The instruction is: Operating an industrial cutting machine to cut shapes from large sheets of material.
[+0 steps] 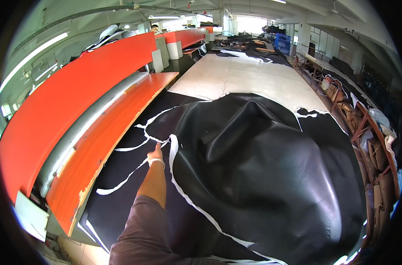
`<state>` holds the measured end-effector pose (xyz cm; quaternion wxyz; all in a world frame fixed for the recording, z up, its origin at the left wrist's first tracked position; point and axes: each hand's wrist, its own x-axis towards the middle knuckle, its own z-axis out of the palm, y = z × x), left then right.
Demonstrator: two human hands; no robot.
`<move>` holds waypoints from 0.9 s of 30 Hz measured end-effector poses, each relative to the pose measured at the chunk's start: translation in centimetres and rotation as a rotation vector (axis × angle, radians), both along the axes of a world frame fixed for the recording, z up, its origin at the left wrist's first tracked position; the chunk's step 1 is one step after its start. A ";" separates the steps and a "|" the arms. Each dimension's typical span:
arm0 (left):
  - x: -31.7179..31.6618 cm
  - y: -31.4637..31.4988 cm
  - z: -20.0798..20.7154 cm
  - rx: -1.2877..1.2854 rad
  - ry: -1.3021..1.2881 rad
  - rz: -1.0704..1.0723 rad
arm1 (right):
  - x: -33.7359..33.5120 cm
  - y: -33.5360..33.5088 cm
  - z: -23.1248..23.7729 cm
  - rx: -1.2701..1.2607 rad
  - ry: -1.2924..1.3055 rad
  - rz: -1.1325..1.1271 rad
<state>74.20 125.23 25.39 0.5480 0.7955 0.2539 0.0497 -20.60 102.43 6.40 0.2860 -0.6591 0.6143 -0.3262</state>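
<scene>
Orange machine (73, 101): a long orange and grey unit runs along the left edge of the worktop (236, 77).
Left hand (156, 153): stretched forward from a grey sleeve, wristband on, resting at the white-edged rim of the black hide (262, 176); whether its grip is clamped on that edge or merely pressed flat, I cannot tell.
Black hide: a large glossy sheet billowed up into a rounded hump, covering the near worktop, centre to right.
Right hand: out of sight.
Racks (373, 141): wooden frames with stacked material at far right.
</scene>
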 end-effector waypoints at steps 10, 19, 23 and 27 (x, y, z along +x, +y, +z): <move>5.6 -9.7 0.7 -0.831 0.084 -0.767 | 19.7 -4.3 20.2 0.346 -0.898 -0.382; 4.8 -2.2 9.6 -0.709 -0.263 -0.383 | 23.9 -8.0 15.7 0.193 -0.893 -0.295; 3.3 19.9 7.8 -0.589 -0.596 -0.202 | 32.4 -6.9 16.9 0.254 -0.961 -0.144; -10.7 34.8 0.4 -0.546 -0.507 0.171 | 41.1 -8.1 17.5 0.288 -1.127 0.236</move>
